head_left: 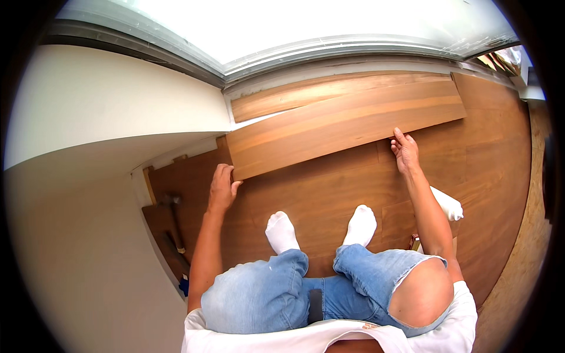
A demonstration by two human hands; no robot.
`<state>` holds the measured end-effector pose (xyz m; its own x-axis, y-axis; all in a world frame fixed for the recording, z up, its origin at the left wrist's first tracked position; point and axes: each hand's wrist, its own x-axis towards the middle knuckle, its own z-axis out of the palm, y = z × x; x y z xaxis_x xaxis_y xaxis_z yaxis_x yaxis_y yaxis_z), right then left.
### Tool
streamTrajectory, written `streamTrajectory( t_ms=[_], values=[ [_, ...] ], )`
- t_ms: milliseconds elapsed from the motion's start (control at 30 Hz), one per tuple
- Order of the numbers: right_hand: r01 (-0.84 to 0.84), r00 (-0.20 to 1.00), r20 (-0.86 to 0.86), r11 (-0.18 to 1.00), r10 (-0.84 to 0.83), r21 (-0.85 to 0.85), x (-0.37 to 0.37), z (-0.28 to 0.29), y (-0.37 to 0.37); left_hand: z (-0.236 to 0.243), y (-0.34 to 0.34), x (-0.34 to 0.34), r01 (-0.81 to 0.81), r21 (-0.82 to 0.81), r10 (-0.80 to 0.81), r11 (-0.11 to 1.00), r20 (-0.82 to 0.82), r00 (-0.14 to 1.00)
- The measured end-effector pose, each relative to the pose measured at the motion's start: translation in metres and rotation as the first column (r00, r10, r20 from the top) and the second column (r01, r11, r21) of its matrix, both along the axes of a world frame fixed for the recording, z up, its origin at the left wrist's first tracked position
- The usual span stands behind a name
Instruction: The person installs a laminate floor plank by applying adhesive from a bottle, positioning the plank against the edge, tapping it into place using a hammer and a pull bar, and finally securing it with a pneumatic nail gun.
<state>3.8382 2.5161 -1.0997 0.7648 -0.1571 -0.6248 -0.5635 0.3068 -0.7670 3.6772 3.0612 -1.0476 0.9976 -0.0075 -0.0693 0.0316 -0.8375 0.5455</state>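
Brown floor (318,182) lies before a window (353,29). The left hand (221,188) grips a plank (347,120) by its near left corner; the right hand (406,152) pinches its near edge.

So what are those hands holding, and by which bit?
A wooden plank: the right fingers hold its near long edge, right of the middle. The left fingers are at its near left corner; I can't tell if they grip.
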Motion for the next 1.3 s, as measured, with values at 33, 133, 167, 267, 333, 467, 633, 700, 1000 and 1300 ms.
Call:
streamTrajectory(
  t_ms=[33,133,167,267,333,467,633,700,1000,1300],
  values=[
    [0.000,1.000,0.015,1.000,0.000,0.012,0.001,-0.001,0.001,-0.002,0.003,0.001,0.007,0.012,-0.007,1.000,-0.004,1.000],
    [0.016,0.999,0.051,1.000,-0.017,0.027,0.000,-0.001,0.000,-0.006,0.007,0.010,0.023,0.018,-0.023,1.000,-0.005,1.000],
    [0.020,0.998,0.052,0.999,-0.022,0.032,-0.001,-0.002,0.000,-0.006,0.007,0.016,0.033,0.016,-0.033,0.999,-0.003,0.999],
    [0.053,0.997,0.054,0.999,-0.052,-0.010,0.001,0.002,-0.016,-0.003,-0.005,0.045,0.081,0.058,-0.080,0.995,-0.026,0.996],
    [0.029,0.994,0.106,1.000,-0.028,-0.012,0.012,-0.011,-0.017,-0.020,0.004,0.053,0.093,0.102,-0.098,0.990,0.050,0.994],
    [-0.002,0.997,0.077,0.999,-0.001,0.042,0.031,-0.016,0.028,-0.028,0.035,0.026,-0.003,0.065,0.007,0.998,-0.067,0.998],
    [0.011,0.998,0.054,1.000,-0.011,-0.007,0.036,-0.006,0.016,-0.031,0.021,0.045,0.019,0.098,-0.011,0.995,-0.076,0.997],
    [0.012,0.999,0.053,1.000,-0.012,-0.005,0.037,-0.008,0.017,-0.043,0.026,0.043,0.020,0.107,-0.015,0.994,-0.046,0.999],
    [-0.023,1.000,0.018,0.999,0.024,-0.036,0.052,-0.003,0.027,-0.067,0.040,0.043,-0.089,-0.019,0.088,0.996,-0.048,0.995],
    [-0.302,0.952,-0.131,0.918,0.277,-0.256,0.075,0.016,0.022,-0.082,0.027,0.048,-0.478,-0.236,0.451,0.846,-0.160,0.878]
  ],
)
